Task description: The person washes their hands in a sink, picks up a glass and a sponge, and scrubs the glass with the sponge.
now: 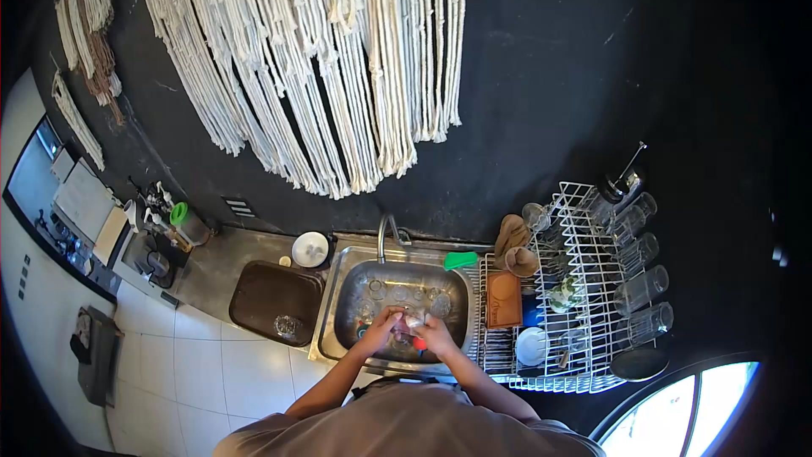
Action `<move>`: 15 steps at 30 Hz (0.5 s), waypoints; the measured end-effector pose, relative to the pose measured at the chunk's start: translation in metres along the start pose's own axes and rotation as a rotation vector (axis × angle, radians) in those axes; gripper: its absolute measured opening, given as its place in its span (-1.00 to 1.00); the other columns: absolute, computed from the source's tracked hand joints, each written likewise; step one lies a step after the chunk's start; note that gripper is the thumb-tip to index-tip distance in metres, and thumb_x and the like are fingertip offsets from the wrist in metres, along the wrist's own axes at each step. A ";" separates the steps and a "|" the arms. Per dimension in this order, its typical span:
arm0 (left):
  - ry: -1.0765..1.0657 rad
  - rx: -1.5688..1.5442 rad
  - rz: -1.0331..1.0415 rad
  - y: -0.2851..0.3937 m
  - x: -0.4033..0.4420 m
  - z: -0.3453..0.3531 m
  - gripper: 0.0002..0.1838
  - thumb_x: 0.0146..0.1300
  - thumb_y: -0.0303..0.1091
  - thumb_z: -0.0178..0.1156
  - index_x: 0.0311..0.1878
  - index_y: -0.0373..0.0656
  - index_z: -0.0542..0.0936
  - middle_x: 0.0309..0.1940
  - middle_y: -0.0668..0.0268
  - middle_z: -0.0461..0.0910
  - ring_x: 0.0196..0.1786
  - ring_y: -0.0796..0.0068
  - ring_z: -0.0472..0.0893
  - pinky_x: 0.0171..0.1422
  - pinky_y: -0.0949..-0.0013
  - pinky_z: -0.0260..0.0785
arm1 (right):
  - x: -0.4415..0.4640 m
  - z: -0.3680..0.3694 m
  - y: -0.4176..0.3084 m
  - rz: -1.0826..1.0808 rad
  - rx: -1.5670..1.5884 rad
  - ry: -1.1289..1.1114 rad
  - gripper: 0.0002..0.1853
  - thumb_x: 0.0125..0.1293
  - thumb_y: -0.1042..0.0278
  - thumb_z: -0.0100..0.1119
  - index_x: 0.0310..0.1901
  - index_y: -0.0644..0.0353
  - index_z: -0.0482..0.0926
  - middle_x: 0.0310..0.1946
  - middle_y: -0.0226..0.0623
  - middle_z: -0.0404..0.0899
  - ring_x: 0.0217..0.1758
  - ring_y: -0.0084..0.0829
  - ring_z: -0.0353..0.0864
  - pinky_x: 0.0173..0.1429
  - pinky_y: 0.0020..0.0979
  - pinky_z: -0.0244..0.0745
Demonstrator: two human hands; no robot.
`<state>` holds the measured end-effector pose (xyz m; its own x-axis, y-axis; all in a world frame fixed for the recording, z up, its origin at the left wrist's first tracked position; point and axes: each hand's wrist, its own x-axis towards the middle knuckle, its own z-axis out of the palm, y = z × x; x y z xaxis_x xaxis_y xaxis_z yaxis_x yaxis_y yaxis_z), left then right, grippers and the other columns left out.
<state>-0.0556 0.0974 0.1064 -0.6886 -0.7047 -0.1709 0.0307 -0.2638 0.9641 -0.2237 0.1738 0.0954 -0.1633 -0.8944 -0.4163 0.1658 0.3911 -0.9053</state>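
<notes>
2 hands (384, 329) (436, 337) around a glass (414, 322), perhaps

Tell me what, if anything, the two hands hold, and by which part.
The left hand and right hand seem to hold a small, clear, glossy object; its kind and gripped part cannot be told.

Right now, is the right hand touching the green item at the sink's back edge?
Apart: the head view shows part of the sink basin between the right hand and the green item.

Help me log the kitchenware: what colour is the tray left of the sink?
The tray is dark brown, shown in the head view.
</notes>
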 end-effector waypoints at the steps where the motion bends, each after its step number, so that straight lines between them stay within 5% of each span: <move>1: -0.046 -0.126 -0.104 -0.004 0.000 -0.003 -0.49 0.50 0.14 -0.14 0.09 -0.13 0.50 -0.36 0.33 0.53 -0.34 0.48 0.50 -0.21 0.38 0.32 | -0.008 0.001 -0.010 0.005 -0.001 0.002 -0.71 0.33 0.32 0.22 0.05 0.17 0.61 -0.18 -0.10 0.69 -0.21 -0.34 0.67 -0.06 -0.35 0.51; 4: -0.260 -0.596 -0.472 -0.012 0.014 -0.030 -0.31 0.49 0.29 -0.29 0.00 -0.17 0.57 -0.56 0.37 0.35 -0.45 0.48 0.35 -0.31 0.37 0.21 | -0.041 0.013 -0.069 -0.422 -0.605 0.015 -0.64 0.17 0.36 0.26 0.01 0.27 0.59 -0.18 0.00 0.62 -0.10 -0.04 0.63 0.02 -0.20 0.49; 7: -0.108 -0.494 -0.721 -0.024 0.023 -0.042 -0.36 0.43 0.34 -0.16 -0.16 -0.13 0.50 -0.51 0.36 0.43 -0.50 0.52 0.39 -0.38 0.43 0.22 | -0.021 0.015 -0.030 -0.619 -0.959 -0.011 -0.64 0.14 0.38 0.26 0.01 0.20 0.58 -0.14 0.06 0.58 0.00 0.09 0.53 0.10 -0.11 0.46; 8: -0.119 -0.491 -0.731 -0.009 0.021 -0.034 -0.36 0.43 0.34 -0.16 -0.16 -0.13 0.50 -0.51 0.36 0.43 -0.50 0.52 0.39 -0.38 0.43 0.22 | -0.023 0.023 -0.028 -0.589 -0.909 0.017 -0.68 0.10 0.42 0.26 -0.06 0.21 0.57 -0.15 0.07 0.57 0.02 0.10 0.47 0.10 -0.05 0.43; 10: 0.207 -0.149 -0.562 0.013 0.014 -0.019 -0.44 0.44 0.27 -0.08 -0.18 -0.12 0.48 -0.45 0.35 0.51 -0.50 0.58 0.43 -0.42 0.47 0.22 | -0.027 0.037 -0.025 -0.580 -0.828 0.091 -0.69 0.10 0.43 0.25 -0.09 0.26 0.56 -0.16 0.09 0.57 -0.03 0.12 0.48 0.06 -0.02 0.43; 12: 0.112 -0.107 -0.442 0.015 0.017 -0.032 -0.51 0.47 0.19 -0.06 -0.19 -0.11 0.46 -0.49 0.38 0.47 -0.52 0.58 0.39 -0.39 0.47 0.25 | -0.018 0.048 -0.026 -0.584 -0.749 0.165 -0.70 0.09 0.44 0.24 -0.11 0.30 0.55 -0.17 0.11 0.56 -0.08 0.14 0.49 0.03 0.00 0.44; 15: -0.030 -0.029 -0.239 0.005 0.024 -0.051 -0.61 0.51 0.06 -0.04 -0.16 -0.11 0.45 -0.48 0.40 0.44 -0.50 0.60 0.38 -0.36 0.48 0.28 | -0.004 0.056 -0.016 -0.093 0.012 0.051 -0.81 0.26 0.43 0.19 -0.10 0.24 0.61 -0.36 -0.38 0.62 -0.35 -0.44 0.57 -0.23 -0.40 0.46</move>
<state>-0.0348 0.0452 0.0969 -0.6999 -0.6000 -0.3874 -0.1153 -0.4404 0.8904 -0.1717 0.1589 0.1167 -0.2278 -0.9144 -0.3346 0.1590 0.3041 -0.9393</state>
